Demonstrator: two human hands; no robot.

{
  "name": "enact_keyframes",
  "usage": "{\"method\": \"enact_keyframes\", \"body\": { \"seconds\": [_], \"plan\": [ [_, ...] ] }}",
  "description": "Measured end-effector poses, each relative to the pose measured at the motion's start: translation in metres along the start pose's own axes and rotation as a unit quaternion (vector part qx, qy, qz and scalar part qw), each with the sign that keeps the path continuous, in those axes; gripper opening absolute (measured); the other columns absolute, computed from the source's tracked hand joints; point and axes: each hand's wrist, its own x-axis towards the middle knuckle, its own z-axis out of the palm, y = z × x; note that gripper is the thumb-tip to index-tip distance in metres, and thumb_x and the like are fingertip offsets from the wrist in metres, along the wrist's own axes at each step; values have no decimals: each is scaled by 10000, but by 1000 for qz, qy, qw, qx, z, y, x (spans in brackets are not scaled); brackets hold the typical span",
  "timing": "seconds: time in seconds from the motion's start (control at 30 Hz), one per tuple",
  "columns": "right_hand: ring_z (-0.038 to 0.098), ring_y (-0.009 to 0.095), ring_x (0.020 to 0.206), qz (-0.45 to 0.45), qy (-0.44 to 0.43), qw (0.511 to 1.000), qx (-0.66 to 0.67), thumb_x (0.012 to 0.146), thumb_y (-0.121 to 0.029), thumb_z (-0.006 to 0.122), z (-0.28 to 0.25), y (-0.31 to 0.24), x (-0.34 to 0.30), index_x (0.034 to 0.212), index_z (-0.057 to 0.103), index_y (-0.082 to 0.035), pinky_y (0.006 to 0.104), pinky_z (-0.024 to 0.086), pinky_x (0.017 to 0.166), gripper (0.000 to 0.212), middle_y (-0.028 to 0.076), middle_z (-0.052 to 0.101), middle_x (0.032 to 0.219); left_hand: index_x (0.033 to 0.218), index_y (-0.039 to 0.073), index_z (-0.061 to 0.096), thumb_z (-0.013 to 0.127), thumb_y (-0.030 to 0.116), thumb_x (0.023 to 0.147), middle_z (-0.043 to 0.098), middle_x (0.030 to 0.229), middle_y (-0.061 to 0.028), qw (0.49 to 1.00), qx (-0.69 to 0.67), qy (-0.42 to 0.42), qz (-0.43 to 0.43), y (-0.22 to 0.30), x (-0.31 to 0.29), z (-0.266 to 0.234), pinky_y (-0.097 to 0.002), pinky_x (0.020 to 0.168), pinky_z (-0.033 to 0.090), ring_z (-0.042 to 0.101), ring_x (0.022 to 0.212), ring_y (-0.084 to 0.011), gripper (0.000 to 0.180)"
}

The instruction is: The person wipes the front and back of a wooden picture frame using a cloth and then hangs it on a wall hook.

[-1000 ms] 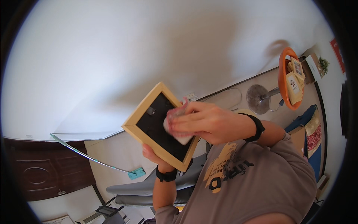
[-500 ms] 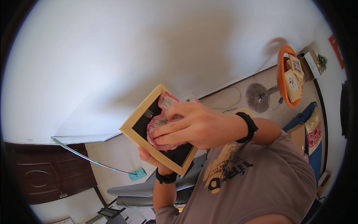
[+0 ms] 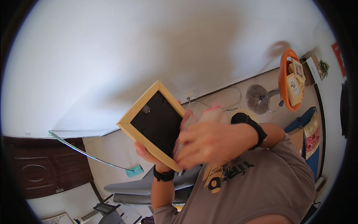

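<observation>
My left hand (image 3: 149, 156) grips a light wooden picture frame (image 3: 141, 103) by its lower edge, thumb along the near side. The frame is tilted, and its black backing (image 3: 156, 115) with small metal clips faces me. At the frame's right edge, my right hand (image 3: 209, 141) is closed on a fuzzy cloth (image 3: 191, 118) with pink edging. Motion blurs this hand and the cloth. Part of the cloth overlaps the right side of the backing; whether it touches there I cannot tell.
An orange bowl-shaped stool seat (image 3: 283, 80) on a round metal base (image 3: 256, 99) bears several wooden picture frames (image 3: 294, 87). A flat mop (image 3: 134, 170) leans against the wall. A brown door (image 3: 44, 168) stands at the left, a grey padded surface (image 3: 143, 186) below.
My right hand with the cloth has moved right, from the middle of the backing to the frame's edge, uncovering most of the black backing. The frame has shifted slightly left and up.
</observation>
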Motion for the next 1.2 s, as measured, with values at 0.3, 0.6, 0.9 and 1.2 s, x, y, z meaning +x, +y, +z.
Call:
{"method": "enact_keyframes", "body": {
  "seconds": [0.3, 0.6, 0.9, 1.2],
  "plan": [
    [511, 205, 808, 101, -28, 992, -75, 678, -59, 598, -15, 9, -11, 820, 629, -52, 293, 449, 680, 146, 11, 610, 859, 1419, 96, 227, 355, 718, 777, 301, 1398, -221, 992, -99, -79, 5, 5, 9, 3, -571, 966, 342, 337, 1243, -445, 903],
    [540, 199, 782, 47, 57, 990, 117, 685, 9, 573, -3, 11, -14, 867, 621, -47, 299, 446, 686, 196, 34, 615, 916, 1423, 96, 213, 380, 730, 760, 294, 1379, -276, 999, -9, -34, 42, 2, -2, -5, -569, 921, 381, 371, 1211, -452, 932],
    [521, 246, 757, 27, 106, 989, 104, 634, 35, 573, 20, -6, -13, 837, 615, -46, 321, 449, 667, 223, 44, 611, 907, 1327, -10, 300, 354, 687, 789, 406, 1298, -193, 995, 67, -78, 0, -1, -14, -14, -420, 943, 402, 468, 1127, -304, 882],
    [507, 234, 749, 116, 67, 988, -69, 617, 40, 596, 11, 30, -35, 882, 636, -72, 332, 436, 652, 290, 21, 628, 974, 1247, -19, 366, 355, 596, 829, 464, 1207, -178, 982, 146, -117, -37, -4, -26, -22, -395, 878, 432, 506, 1041, -281, 744]
  ]
}}
